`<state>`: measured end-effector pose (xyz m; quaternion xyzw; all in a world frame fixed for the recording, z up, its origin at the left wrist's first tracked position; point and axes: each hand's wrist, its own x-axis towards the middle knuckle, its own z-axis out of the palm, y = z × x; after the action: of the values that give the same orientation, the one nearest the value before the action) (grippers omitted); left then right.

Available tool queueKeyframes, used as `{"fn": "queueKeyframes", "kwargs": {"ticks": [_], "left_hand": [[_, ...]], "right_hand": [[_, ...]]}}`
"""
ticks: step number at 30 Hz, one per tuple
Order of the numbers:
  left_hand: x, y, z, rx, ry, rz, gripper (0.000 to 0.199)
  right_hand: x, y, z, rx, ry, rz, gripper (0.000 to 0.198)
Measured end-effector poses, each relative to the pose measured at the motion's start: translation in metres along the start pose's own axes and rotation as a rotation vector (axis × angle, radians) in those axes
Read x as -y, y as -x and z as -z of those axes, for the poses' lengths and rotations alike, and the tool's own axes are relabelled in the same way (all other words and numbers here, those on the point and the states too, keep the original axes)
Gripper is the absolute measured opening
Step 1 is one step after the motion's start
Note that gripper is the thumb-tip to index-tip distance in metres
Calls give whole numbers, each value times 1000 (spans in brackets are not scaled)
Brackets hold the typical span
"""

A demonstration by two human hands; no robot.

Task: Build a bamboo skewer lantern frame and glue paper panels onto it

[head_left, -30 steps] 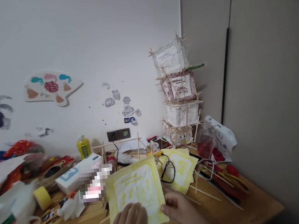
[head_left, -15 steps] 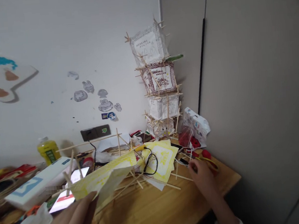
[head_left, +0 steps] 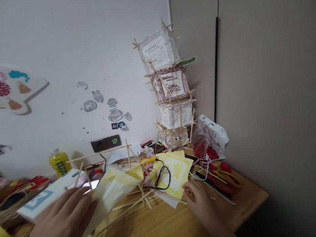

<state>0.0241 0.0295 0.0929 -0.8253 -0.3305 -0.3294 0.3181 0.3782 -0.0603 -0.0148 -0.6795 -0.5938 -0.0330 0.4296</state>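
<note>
My left hand (head_left: 63, 217) is closed on the edge of a thin sheet of paper with a yellow print (head_left: 114, 187). The sheet droops over a frame of thin wooden sticks (head_left: 102, 153) that stands on the table. My right hand (head_left: 200, 203) has its fingers curled together, low over the table; whatever may be between the fingertips is hidden. Right beside those fingers lie flat yellow-printed sheets (head_left: 180, 184). A yellow tool with a black cord, perhaps a glue gun (head_left: 150, 159), lies by the frame.
A tall tower of stick-and-paper lanterns (head_left: 171, 84) stands in the back corner. At the right are scissors (head_left: 234, 180) and a white bag (head_left: 213, 134). A white box (head_left: 47, 196), a lit phone (head_left: 93, 184) and a yellow bottle (head_left: 59, 162) are at the left.
My right hand has moved left, from near the scissors to the flat sheets. My left hand has turned over more of the sheet, which now sags and folds across the frame. The view has shifted slightly.
</note>
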Motion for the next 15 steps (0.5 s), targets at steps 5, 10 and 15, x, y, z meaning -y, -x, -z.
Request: {"fn": "queueKeyframes", "kwargs": {"ticks": [5,10,15], "left_hand": [[-3,-12,11,187,-67,-61,34],[-16,-37,33,249,2,64,39],[-11,-47,34,286,17,121,41]], "right_hand": [[54,-88,-32,159,221,182,18],[69,-159,-92,310,341,192,21],[67,-173,-124,327,408,199,27]]}}
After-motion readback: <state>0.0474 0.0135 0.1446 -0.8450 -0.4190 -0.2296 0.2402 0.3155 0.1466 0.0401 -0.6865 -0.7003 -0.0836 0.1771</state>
